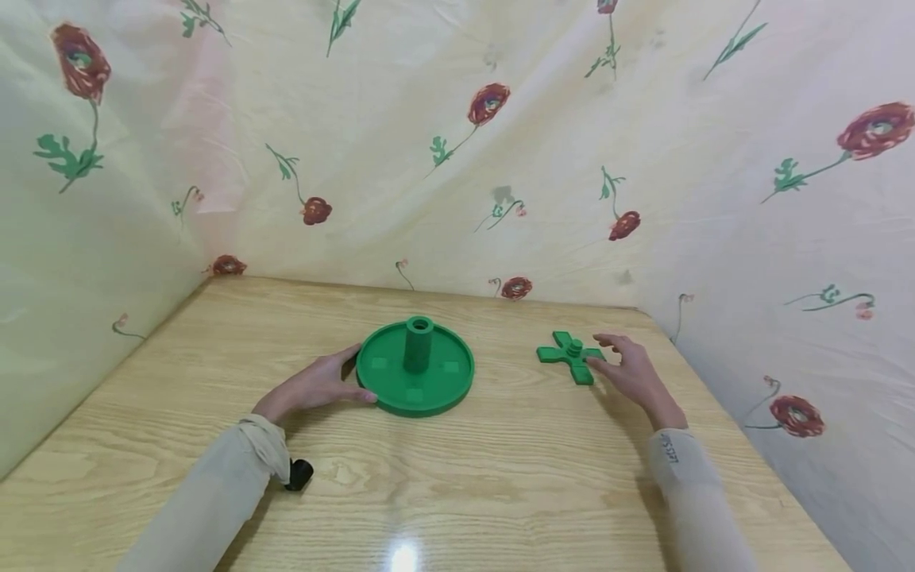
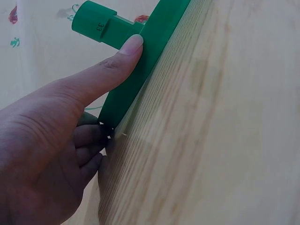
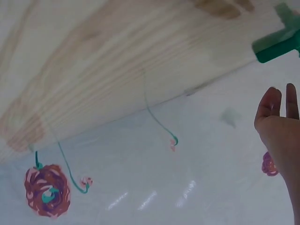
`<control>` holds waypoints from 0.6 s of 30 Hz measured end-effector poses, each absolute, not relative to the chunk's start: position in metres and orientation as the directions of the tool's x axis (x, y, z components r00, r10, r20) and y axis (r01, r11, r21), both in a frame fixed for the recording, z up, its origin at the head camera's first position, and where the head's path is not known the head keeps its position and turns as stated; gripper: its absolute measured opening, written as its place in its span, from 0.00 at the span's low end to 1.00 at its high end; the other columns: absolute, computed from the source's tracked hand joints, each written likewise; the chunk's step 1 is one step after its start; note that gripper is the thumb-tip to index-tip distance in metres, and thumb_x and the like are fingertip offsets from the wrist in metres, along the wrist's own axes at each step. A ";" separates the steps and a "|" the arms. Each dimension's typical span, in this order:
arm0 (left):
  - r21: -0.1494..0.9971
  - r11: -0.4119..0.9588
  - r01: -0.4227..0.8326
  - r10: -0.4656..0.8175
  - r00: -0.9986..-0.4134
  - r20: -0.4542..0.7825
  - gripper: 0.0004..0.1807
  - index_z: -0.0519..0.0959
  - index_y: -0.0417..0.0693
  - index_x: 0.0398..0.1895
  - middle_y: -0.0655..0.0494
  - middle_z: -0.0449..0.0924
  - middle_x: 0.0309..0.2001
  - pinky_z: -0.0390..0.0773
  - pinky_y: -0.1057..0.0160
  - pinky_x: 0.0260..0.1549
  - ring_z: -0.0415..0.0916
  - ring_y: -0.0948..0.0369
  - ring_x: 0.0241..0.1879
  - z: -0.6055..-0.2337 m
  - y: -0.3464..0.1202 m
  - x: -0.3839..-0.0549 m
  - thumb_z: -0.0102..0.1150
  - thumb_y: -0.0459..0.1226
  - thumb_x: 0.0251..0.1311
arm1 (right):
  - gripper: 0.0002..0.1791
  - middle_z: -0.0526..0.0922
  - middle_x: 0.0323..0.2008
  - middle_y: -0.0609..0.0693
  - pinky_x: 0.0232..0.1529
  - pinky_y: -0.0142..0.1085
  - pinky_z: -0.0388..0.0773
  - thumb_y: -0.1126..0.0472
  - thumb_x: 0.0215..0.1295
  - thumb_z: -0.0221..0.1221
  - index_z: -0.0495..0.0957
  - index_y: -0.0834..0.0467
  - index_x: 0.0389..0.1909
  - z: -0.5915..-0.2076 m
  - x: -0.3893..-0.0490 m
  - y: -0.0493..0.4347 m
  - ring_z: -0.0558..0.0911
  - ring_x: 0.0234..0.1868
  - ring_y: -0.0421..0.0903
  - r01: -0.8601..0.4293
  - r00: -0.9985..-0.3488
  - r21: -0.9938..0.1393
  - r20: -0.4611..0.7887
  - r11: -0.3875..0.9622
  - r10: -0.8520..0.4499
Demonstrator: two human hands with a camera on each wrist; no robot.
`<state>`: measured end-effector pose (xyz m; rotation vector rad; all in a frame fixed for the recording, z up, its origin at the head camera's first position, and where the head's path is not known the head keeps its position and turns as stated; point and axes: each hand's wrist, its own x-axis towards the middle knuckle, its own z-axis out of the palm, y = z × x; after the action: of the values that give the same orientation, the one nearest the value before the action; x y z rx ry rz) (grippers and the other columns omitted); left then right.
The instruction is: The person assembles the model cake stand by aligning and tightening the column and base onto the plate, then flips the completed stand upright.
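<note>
A round green tray-like disc (image 1: 443, 389) with a raised rim lies on the table, a hollow post (image 1: 418, 349) upright at its middle. My left hand (image 1: 322, 385) grips the disc's left edge, thumb on the front of the rim and fingers around the far side. The left wrist view shows the thumb against the rim and the mark "33" on the post (image 2: 93, 21). Over to the right lies a flat green cross-shaped piece (image 1: 561, 353) with a short round stub at its centre. My right hand (image 1: 632, 373) is at its right arm, thumb and fingers spread apart, holding nothing.
The wooden table (image 1: 486, 492) runs back to a pale flowered cloth (image 1: 400, 159) that hangs behind and along both sides. A small black object (image 1: 299, 474) shows beside the left cuff. Bare wood lies between the disc and the cross.
</note>
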<state>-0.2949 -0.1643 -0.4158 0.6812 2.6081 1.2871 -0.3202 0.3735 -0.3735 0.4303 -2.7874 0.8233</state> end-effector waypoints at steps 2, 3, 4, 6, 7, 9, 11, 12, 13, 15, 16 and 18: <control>0.788 0.518 0.334 0.468 -0.881 0.066 0.62 0.48 0.38 0.83 0.37 0.52 0.80 0.56 0.37 0.72 0.48 0.40 0.78 -0.415 -0.164 -0.295 0.78 0.52 0.57 | 0.29 0.71 0.61 0.78 0.59 0.69 0.68 0.62 0.76 0.61 0.67 0.76 0.69 -0.375 -0.322 0.378 0.68 0.63 0.77 -0.318 -0.942 -0.493 0.258 0.810 -0.212; 0.789 0.514 0.336 0.471 -0.879 0.068 0.62 0.48 0.38 0.83 0.37 0.52 0.80 0.56 0.37 0.72 0.48 0.40 0.78 -0.415 -0.164 -0.295 0.78 0.52 0.57 | 0.29 0.71 0.62 0.78 0.59 0.69 0.68 0.62 0.76 0.61 0.67 0.76 0.69 -0.375 -0.322 0.379 0.68 0.63 0.77 -0.311 -0.945 -0.492 0.253 0.813 -0.209; 0.789 0.514 0.335 0.470 -0.880 0.067 0.62 0.48 0.38 0.83 0.37 0.52 0.80 0.56 0.37 0.72 0.48 0.40 0.78 -0.414 -0.164 -0.295 0.78 0.52 0.57 | 0.29 0.70 0.62 0.78 0.59 0.69 0.68 0.62 0.76 0.60 0.66 0.76 0.69 -0.376 -0.323 0.381 0.68 0.63 0.77 -0.307 -0.946 -0.491 0.248 0.815 -0.207; 0.794 0.513 0.326 0.465 -0.883 0.063 0.62 0.48 0.38 0.83 0.38 0.52 0.80 0.55 0.37 0.72 0.48 0.41 0.78 -0.413 -0.164 -0.295 0.78 0.51 0.56 | 0.29 0.70 0.64 0.78 0.60 0.69 0.67 0.62 0.77 0.59 0.66 0.75 0.69 -0.378 -0.325 0.384 0.67 0.64 0.77 -0.296 -0.950 -0.493 0.238 0.818 -0.201; 0.792 0.516 0.326 0.464 -0.884 0.062 0.62 0.48 0.38 0.83 0.37 0.52 0.80 0.55 0.37 0.72 0.48 0.41 0.78 -0.413 -0.164 -0.295 0.78 0.51 0.57 | 0.28 0.69 0.65 0.78 0.61 0.70 0.66 0.63 0.77 0.59 0.66 0.75 0.70 -0.379 -0.327 0.386 0.66 0.65 0.77 -0.292 -0.952 -0.496 0.232 0.818 -0.199; 0.787 0.518 0.334 0.467 -0.882 0.067 0.61 0.48 0.37 0.83 0.37 0.52 0.80 0.55 0.36 0.72 0.48 0.40 0.78 -0.413 -0.164 -0.295 0.77 0.51 0.57 | 0.29 0.67 0.67 0.77 0.62 0.70 0.64 0.62 0.78 0.57 0.65 0.75 0.71 -0.380 -0.329 0.388 0.64 0.67 0.77 -0.275 -0.958 -0.502 0.210 0.820 -0.193; 0.789 0.515 0.336 0.469 -0.880 0.069 0.61 0.48 0.37 0.83 0.36 0.52 0.80 0.55 0.36 0.72 0.47 0.40 0.78 -0.413 -0.164 -0.295 0.77 0.50 0.58 | 0.29 0.65 0.69 0.77 0.65 0.70 0.62 0.62 0.79 0.56 0.63 0.74 0.72 -0.382 -0.331 0.389 0.62 0.69 0.77 -0.257 -0.965 -0.507 0.184 0.823 -0.189; 0.789 0.512 0.340 0.472 -0.879 0.073 0.60 0.48 0.37 0.83 0.36 0.52 0.79 0.55 0.36 0.71 0.48 0.39 0.78 -0.413 -0.164 -0.295 0.77 0.50 0.58 | 0.30 0.64 0.69 0.77 0.65 0.70 0.62 0.62 0.79 0.56 0.63 0.74 0.73 -0.383 -0.333 0.390 0.61 0.70 0.77 -0.252 -0.967 -0.504 0.173 0.826 -0.189; 0.788 0.510 0.345 0.475 -0.877 0.076 0.60 0.48 0.36 0.83 0.36 0.52 0.79 0.55 0.35 0.71 0.48 0.39 0.78 -0.414 -0.164 -0.294 0.77 0.50 0.59 | 0.30 0.63 0.70 0.78 0.66 0.70 0.61 0.62 0.79 0.56 0.62 0.74 0.73 -0.384 -0.334 0.390 0.60 0.70 0.77 -0.249 -0.968 -0.501 0.166 0.829 -0.190; 0.790 0.508 0.343 0.474 -0.877 0.076 0.60 0.49 0.37 0.83 0.36 0.53 0.79 0.55 0.35 0.71 0.48 0.39 0.78 -0.414 -0.164 -0.294 0.77 0.50 0.58 | 0.30 0.62 0.70 0.78 0.66 0.70 0.60 0.63 0.78 0.56 0.62 0.73 0.73 -0.386 -0.336 0.391 0.60 0.70 0.77 -0.243 -0.969 -0.490 0.153 0.837 -0.192; 0.790 0.509 0.341 0.473 -0.878 0.075 0.60 0.49 0.37 0.83 0.36 0.53 0.79 0.55 0.35 0.71 0.48 0.39 0.78 -0.414 -0.164 -0.294 0.77 0.50 0.58 | 0.30 0.62 0.70 0.78 0.67 0.70 0.60 0.63 0.78 0.56 0.62 0.74 0.74 -0.387 -0.336 0.391 0.59 0.71 0.78 -0.242 -0.970 -0.484 0.146 0.841 -0.195; 0.788 0.515 0.337 0.469 -0.880 0.070 0.60 0.49 0.37 0.83 0.36 0.53 0.79 0.56 0.35 0.71 0.48 0.39 0.78 -0.415 -0.164 -0.294 0.77 0.51 0.58 | 0.30 0.62 0.70 0.79 0.67 0.70 0.59 0.63 0.78 0.56 0.62 0.74 0.74 -0.389 -0.338 0.392 0.59 0.70 0.78 -0.239 -0.971 -0.469 0.136 0.850 -0.198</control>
<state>-0.2941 -0.1644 -0.4153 0.6963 2.5991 1.3016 -0.3377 0.3917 -0.3891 0.3483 -2.9416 0.7624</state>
